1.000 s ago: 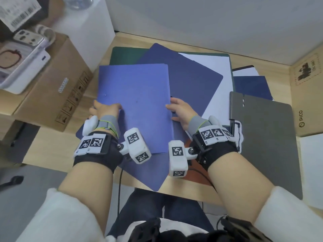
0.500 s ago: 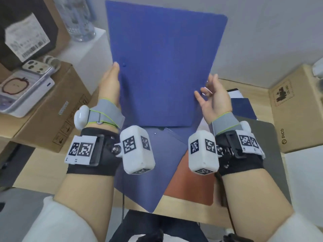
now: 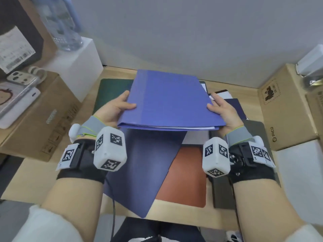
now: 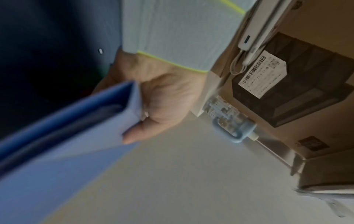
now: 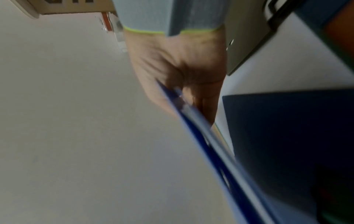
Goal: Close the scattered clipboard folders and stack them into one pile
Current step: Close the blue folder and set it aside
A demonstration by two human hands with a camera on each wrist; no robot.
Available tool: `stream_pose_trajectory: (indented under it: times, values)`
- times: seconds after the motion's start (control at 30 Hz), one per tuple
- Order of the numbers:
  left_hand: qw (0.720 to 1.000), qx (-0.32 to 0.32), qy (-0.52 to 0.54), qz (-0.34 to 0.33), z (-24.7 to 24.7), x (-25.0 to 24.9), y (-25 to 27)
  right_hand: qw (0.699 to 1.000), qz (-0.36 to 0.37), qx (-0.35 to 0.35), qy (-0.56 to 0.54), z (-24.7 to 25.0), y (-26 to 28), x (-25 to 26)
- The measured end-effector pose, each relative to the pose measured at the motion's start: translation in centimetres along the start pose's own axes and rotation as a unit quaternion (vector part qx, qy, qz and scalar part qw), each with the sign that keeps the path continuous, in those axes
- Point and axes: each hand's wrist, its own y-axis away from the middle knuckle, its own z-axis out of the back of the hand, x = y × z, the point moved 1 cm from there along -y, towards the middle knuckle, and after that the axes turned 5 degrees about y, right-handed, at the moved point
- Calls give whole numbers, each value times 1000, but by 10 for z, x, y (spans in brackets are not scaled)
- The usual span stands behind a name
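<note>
A closed blue folder (image 3: 171,100) hangs level above the desk, white sheets showing at its near edge. My left hand (image 3: 115,109) grips its left edge, thumb on top; the left wrist view shows the spine (image 4: 134,100) against my palm (image 4: 164,98). My right hand (image 3: 222,109) grips the right edge, and in the right wrist view my fingers (image 5: 203,104) lie under the folder (image 5: 210,151). Below it lie a dark blue folder (image 3: 139,172), an orange-brown folder (image 3: 185,175), a dark green folder (image 3: 111,91), a grey folder (image 3: 222,191) and another dark blue folder (image 3: 237,107).
Cardboard boxes stand at the left (image 3: 35,123) and right (image 3: 283,109). A white block (image 3: 75,63) with a clear bottle (image 3: 61,23) sits at the back left. A phone and a power bank (image 3: 21,95) rest on the left box. The wall runs behind the desk.
The blue folder lay on the pile, was lifted upright towards the wall, and now has tipped back down to level, held by both hands above the desk.
</note>
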Motion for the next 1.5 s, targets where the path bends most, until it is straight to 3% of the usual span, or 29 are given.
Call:
stream_pose_trajectory:
  times: [0.23,0.43,0.6,0.87,1.0,1.17,1.3,1.37,1.5]
  values:
    - [994,-11,-77,79,5,57,-8,976,-56,-21,208,24,-1,-55]
    - [981,14,-141,135,-36,88,-19,965,-34,-202,167,52,7,-62]
    - [965,34,-188,182,-87,112,-39,938,-23,-317,138,118,26,-61]
    - [925,55,-290,240,-154,169,-62,906,-41,-406,113,206,63,-83]
    - [907,56,-318,271,-169,188,-60,896,-63,-418,136,228,63,-97]
    - [898,5,-346,272,-186,198,-61,875,-65,-420,230,281,42,-141]
    - [867,22,-400,296,-192,193,-64,866,-90,-399,288,225,53,-100]
    - [874,33,-382,297,-190,188,-63,866,-67,-379,320,208,47,-87]
    - [922,-27,-300,245,-165,160,-62,881,31,-294,369,164,23,-52]
